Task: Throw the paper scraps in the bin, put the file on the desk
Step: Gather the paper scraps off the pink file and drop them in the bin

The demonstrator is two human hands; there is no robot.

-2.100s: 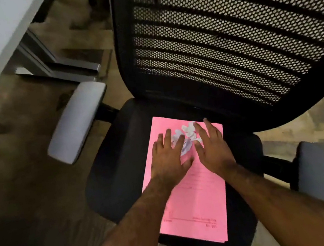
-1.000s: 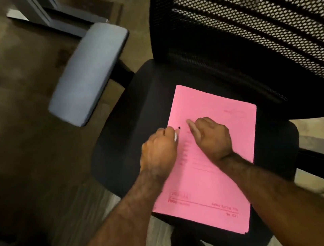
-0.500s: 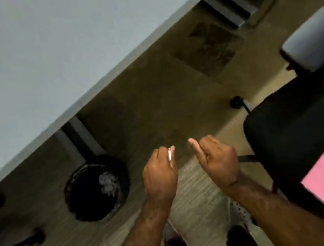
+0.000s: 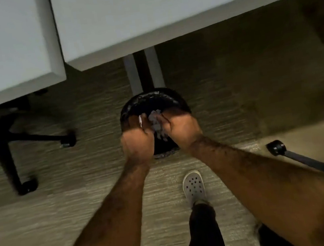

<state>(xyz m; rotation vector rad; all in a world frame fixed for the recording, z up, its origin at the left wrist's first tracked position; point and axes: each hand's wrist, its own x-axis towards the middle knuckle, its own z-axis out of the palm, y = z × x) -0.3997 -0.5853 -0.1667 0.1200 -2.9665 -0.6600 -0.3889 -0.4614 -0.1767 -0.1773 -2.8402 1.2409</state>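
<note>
A round black bin (image 4: 171, 97) stands on the floor under the white desk (image 4: 161, 8). Both my hands hang close together right over its opening. My left hand (image 4: 136, 139) is curled into a fist with a white paper scrap (image 4: 140, 122) sticking out by the thumb. My right hand (image 4: 180, 129) is curled too, its fingers against a clump of greyish paper scraps (image 4: 156, 123) that shows between the hands. Whether part of that clump lies inside the bin is unclear. The pink file is out of view.
A second white desk top (image 4: 1, 51) sits at the upper left. Grey desk legs (image 4: 132, 72) rise behind the bin. A black chair base (image 4: 4, 145) with castors is at the left, another castor and spoke (image 4: 277, 147) at the right. My shoe (image 4: 194, 187) is on the floor.
I have turned from the chair with the pink file to the bin. Both fists, holding scraps, have moved from in front of the bin to directly over its opening.
</note>
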